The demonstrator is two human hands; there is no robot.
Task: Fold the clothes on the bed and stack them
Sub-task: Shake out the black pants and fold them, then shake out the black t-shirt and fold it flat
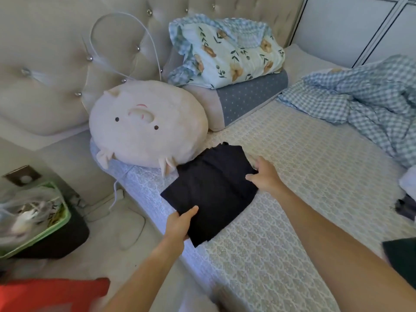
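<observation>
both arms reach forward over the bed [292,176]. left hand [180,224] pinches the near corner of the folded dark cloth [213,188], thumb on top; right hand [263,174] grips its far right edge. cloth lies flat beside the pig pillow [146,129].

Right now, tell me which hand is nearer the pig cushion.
Left. The left hand grips the dark garment at its near edge, below the pig cushion. The right hand holds the garment's far side, farther from it.
</observation>
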